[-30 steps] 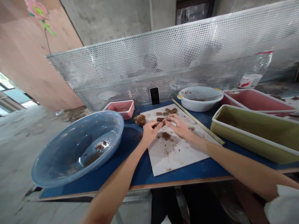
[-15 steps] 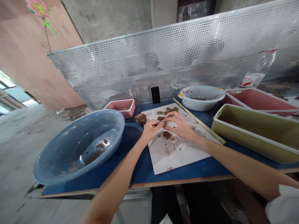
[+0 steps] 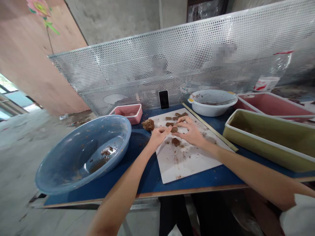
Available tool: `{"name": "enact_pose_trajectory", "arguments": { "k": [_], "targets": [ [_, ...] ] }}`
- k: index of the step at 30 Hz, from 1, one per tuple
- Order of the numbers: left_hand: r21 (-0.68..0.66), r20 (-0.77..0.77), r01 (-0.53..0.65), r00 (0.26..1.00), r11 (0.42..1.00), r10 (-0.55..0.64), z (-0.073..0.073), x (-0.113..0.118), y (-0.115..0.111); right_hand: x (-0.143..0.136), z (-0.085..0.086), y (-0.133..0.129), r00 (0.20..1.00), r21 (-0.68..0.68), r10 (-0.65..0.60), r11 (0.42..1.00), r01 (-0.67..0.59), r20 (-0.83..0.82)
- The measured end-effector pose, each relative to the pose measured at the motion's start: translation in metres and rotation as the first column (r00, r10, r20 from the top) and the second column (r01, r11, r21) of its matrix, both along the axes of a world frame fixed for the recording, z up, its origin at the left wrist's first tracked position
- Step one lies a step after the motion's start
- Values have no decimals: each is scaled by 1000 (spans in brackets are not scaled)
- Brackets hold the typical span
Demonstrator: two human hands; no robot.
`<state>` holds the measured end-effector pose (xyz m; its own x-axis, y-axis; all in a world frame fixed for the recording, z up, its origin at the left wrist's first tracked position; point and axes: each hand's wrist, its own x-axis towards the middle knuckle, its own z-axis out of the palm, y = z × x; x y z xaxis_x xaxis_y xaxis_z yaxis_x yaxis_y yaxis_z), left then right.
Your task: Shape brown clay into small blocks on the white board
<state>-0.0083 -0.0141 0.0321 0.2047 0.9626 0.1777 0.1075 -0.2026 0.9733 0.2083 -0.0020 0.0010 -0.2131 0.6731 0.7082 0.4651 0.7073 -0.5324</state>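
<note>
Right hand [image 3: 190, 131]: thumb and fingers curved around a small round brown piece [image 3: 174, 129], pinching it above the board. Left hand [image 3: 158, 137]: fingers bent, thumb tip at the left edge of the same piece; whether these fingers grip it too, cannot tell. Beneath both sets of fingers: one white board [image 3: 187, 167], strewn with brown crumbs, on a blue tabletop [image 3: 197, 183]. Just nearer the wearer than the fingertips: one reddish-brown lump [image 3: 175, 142]. Just beyond them: one dark brown block [image 3: 169, 124], lying flat; farther beyond, a cluster of small brown blocks [image 3: 175, 118]. Left of the left fingers: one rough, crumbly lump [image 3: 148, 124] at the board's edge; farther left, a large blue basin [image 3: 73, 157], tilted, with brown residue and liquid inside. Beyond the fingers, well apart: one dark-screened phone [image 3: 164, 99], upright before a perforated metal panel [image 3: 118, 65]. Right of the right fingers: one pale yellow strip [image 3: 209, 126], along the board's edge; past it, a white basin [image 3: 209, 110] and an olive-green trough [image 3: 265, 144].
</note>
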Motion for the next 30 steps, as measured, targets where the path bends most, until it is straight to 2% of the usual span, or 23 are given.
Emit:
{"name": "enact_pose_trajectory", "arguments": {
  "k": [3,6,16,22,30],
  "targets": [
    [-113,91,79,993,990,-69,-4,1,2,0,0,1,1000,12,-5,1000,5,19],
    [-173,144,84,988,981,-59,-7,2,2,2,-1,3,998,15,-22,1000,21,67],
    [-156,138,85,988,984,-64,1,2,-3,3,-3,0,992,46,-38,998,33,123],
    [-237,191,120,979,964,-75,-4,1,0,3,0,-1,994,108,-41,994,30,105],
    [-291,213,97,976,952,-34,-3,-1,1,8,0,1,988,86,-65,995,53,141]
  ]
}}
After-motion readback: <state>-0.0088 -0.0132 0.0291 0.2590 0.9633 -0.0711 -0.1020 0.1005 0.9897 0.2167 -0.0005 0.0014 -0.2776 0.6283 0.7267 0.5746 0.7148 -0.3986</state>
